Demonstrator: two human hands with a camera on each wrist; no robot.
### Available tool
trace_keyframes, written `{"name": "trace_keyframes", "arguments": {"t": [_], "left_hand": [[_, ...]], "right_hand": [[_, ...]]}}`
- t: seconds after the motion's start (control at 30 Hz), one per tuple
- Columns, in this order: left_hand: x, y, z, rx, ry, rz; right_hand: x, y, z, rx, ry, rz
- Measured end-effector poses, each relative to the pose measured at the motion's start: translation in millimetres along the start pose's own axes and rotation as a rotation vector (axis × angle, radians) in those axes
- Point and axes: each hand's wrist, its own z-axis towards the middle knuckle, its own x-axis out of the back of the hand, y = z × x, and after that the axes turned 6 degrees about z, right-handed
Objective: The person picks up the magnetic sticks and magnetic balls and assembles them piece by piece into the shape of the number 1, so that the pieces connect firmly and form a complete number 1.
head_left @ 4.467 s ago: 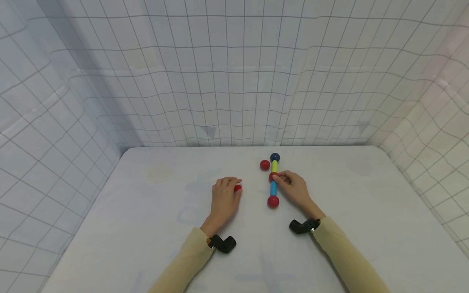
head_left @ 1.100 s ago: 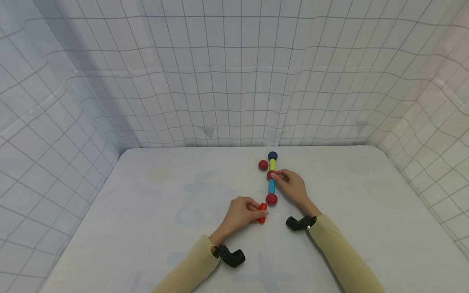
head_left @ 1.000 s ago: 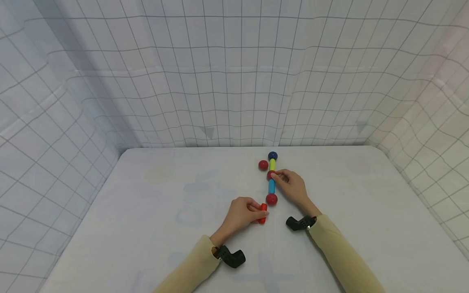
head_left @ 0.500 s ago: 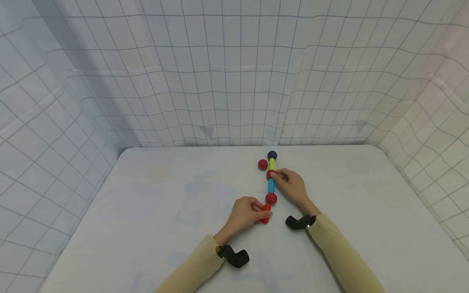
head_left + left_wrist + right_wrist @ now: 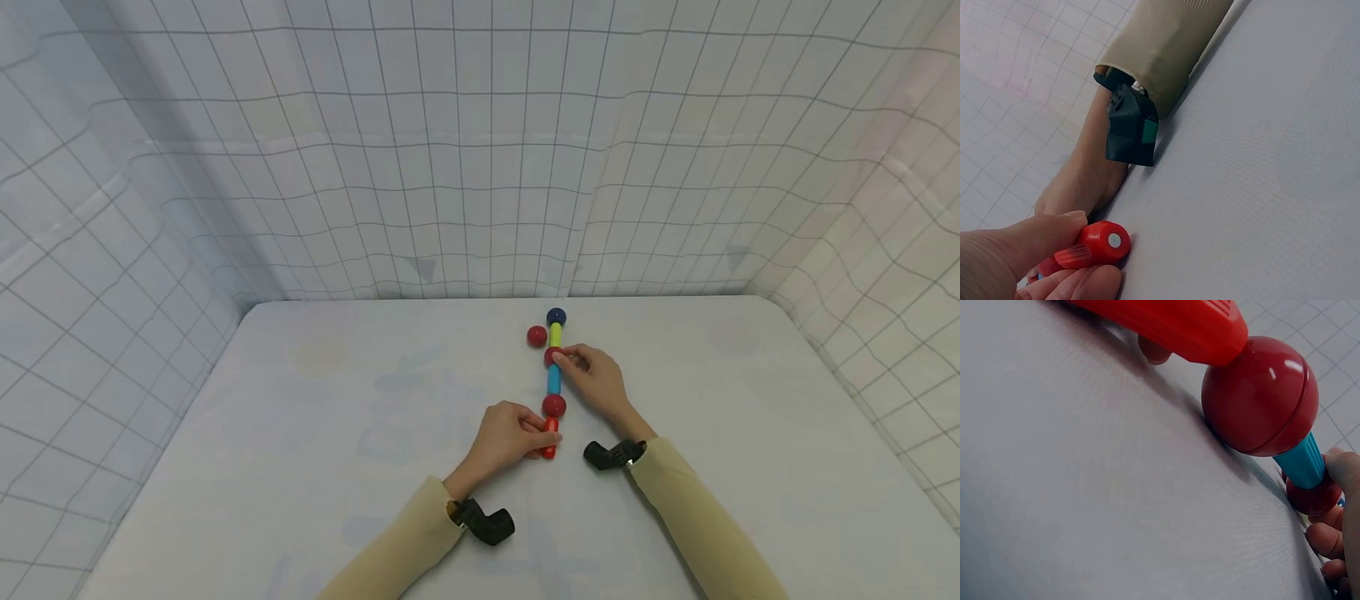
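Observation:
In the head view, a chain of toy balls and rods lies on the table: a dark blue ball, a yellow rod, a red ball, a light blue rod and a nearer red ball. My left hand pinches a red rod in line with them. Its far end touches the nearer ball in the right wrist view; a pale round disc shows on its other end. Thumb and fingers of my right hand hold the middle red ball.
A loose red ball sits just left of the yellow rod. White grid-patterned curtains rise behind and beside the white table. Each wrist carries a black camera mount.
My left hand has moved right and nearer, bringing the red rod from beside the chain to the nearest red ball, where they now touch. The right hand keeps its hold on the middle ball.

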Motion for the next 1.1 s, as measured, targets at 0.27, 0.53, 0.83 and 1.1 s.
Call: {"name": "trace_keyframes", "arguments": {"t": [0.27, 0.53, 0.83, 1.1], "left_hand": [[-1.3, 0.2, 0.5, 0.011, 0.009, -0.016], [-2.4, 0.3, 1.1, 0.027, 0.013, -0.026], [-3.7, -0.6, 2.7, 0.031, 0.023, -0.028], [-4.4, -1.0, 3.0, 0.02, 0.036, -0.024]], "right_hand": [[0.2, -0.2, -0.2, -0.019, -0.009, -0.012], [0.6, -0.2, -0.9, -0.02, -0.01, -0.006], [0.5, -0.9, -1.0, -0.017, -0.012, -0.009], [0.8, -1.5, -0.6, -0.021, -0.014, -0.015]]}}
